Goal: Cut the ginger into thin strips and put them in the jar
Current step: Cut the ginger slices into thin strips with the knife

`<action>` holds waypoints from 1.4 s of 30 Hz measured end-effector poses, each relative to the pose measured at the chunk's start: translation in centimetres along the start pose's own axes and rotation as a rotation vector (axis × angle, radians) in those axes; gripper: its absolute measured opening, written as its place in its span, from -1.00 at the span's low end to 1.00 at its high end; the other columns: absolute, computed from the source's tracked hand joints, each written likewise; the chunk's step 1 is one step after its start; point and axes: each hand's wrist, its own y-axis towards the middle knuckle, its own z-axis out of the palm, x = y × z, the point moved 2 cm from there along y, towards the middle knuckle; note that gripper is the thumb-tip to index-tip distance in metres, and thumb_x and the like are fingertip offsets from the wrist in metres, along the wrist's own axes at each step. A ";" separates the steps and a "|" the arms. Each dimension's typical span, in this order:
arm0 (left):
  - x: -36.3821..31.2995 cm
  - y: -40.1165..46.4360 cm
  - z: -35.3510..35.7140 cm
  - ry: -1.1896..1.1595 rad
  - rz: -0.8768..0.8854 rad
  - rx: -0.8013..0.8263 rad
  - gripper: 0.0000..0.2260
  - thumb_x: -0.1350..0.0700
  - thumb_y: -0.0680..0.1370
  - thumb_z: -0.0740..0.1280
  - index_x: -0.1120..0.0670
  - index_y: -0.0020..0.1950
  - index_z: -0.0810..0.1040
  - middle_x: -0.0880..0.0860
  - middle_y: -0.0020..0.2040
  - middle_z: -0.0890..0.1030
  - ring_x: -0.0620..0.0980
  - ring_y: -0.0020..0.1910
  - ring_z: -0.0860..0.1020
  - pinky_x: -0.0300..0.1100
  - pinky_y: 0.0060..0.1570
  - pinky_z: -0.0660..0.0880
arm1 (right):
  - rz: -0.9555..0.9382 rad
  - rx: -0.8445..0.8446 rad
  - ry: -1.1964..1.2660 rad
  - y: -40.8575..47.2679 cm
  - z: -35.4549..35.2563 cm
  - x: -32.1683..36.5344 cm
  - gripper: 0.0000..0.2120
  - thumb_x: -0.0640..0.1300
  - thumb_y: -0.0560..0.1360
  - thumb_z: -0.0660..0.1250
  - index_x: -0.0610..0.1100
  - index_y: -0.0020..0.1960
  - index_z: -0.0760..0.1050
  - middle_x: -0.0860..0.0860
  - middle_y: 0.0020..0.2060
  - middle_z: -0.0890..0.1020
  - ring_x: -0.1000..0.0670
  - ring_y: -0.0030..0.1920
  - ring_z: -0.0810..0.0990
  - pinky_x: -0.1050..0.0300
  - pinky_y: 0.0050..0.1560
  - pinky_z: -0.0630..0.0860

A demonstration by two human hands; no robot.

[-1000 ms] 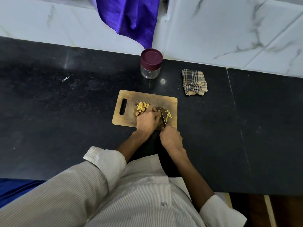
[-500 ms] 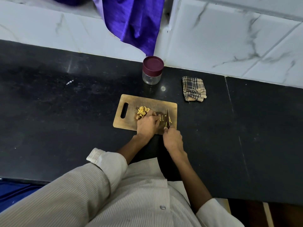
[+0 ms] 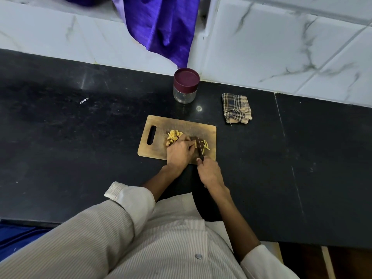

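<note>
- Head view looks down on a black worktop [image 3: 80, 158] with a wooden cutting board [image 3: 161, 125] at its middle.
- Left hand [image 3: 179, 153] lies on the board, its grip pressed together on a piece of ginger [image 3: 194, 144].
- Right hand [image 3: 209, 172] has its grip closed round the knife [image 3: 199, 146], blade down beside the left fingertips.
- Ginger slices [image 3: 174, 135] are heaped beyond the left hand; cut strips [image 3: 205, 146] lie right of the blade.
- Behind the board stands the jar [image 3: 185, 85], maroon lid on, with a checked cloth [image 3: 236, 108] to its right.

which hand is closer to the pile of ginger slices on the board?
Left. The left hand touches the pile of ginger slices at its near edge; the right hand, gripping the knife, sits off to the right, nearer the person.
</note>
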 end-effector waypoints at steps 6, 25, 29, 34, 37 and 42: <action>-0.1 0.1 0.0 0.000 -0.002 -0.006 -0.77 0.06 0.60 0.26 0.06 0.17 0.64 0.00 0.17 0.53 0.00 -0.05 0.59 -0.14 -0.15 0.48 | -0.021 -0.006 -0.011 0.3 0.3 0.0 -0.71 -0.02 0.68 0.12 -0.22 0.15 0.47 -0.19 0.06 0.60 -0.19 0.06 0.60 -0.16 0.08 0.55; -0.2 0.4 0.1 0.007 0.013 0.015 -0.77 0.05 0.61 0.24 0.06 0.15 0.64 0.00 0.18 0.52 0.02 -0.04 0.59 -0.08 -0.12 0.55 | 0.071 -0.027 -0.154 0.9 1.4 0.9 -0.71 -0.15 0.64 0.13 -0.25 0.31 0.39 -0.20 0.19 0.58 -0.20 0.19 0.57 -0.05 0.07 0.49; -0.3 0.2 0.0 0.017 -0.011 0.029 -0.76 0.02 0.62 0.23 0.05 0.13 0.65 -0.01 0.18 0.52 0.03 -0.06 0.59 -0.09 -0.15 0.53 | 0.060 -0.022 -0.180 0.2 1.6 0.2 -0.71 -0.15 0.65 0.12 -0.26 0.31 0.38 -0.22 0.17 0.58 -0.22 0.17 0.58 -0.03 -0.01 0.46; 0.3 0.1 0.1 0.037 0.053 -0.013 -0.78 0.04 0.61 0.26 0.07 0.06 0.67 0.00 0.10 0.55 0.02 -0.17 0.60 -0.20 -0.32 0.41 | 0.059 -0.020 -0.176 -0.8 1.9 -0.1 -0.71 -0.11 0.67 0.11 -0.25 0.30 0.37 -0.21 0.16 0.59 -0.20 0.14 0.59 -0.02 -0.02 0.46; 0.5 -0.1 0.3 0.030 0.088 -0.004 -0.80 0.07 0.60 0.28 0.10 0.08 0.67 0.02 0.09 0.55 0.02 -0.17 0.60 -0.18 -0.31 0.46 | 0.058 -0.037 -0.154 -0.2 1.6 0.6 -0.73 -0.14 0.66 0.11 -0.24 0.29 0.39 -0.20 0.17 0.58 -0.20 0.16 0.58 -0.01 -0.01 0.43; 0.1 -0.3 0.1 0.014 0.101 0.006 -0.81 0.11 0.58 0.29 0.10 0.11 0.65 0.03 0.13 0.53 0.03 -0.13 0.59 -0.09 -0.25 0.55 | 0.068 -0.068 -0.091 0.1 1.6 1.0 -0.71 -0.14 0.65 0.13 -0.25 0.30 0.39 -0.19 0.17 0.59 -0.19 0.17 0.57 -0.03 0.05 0.47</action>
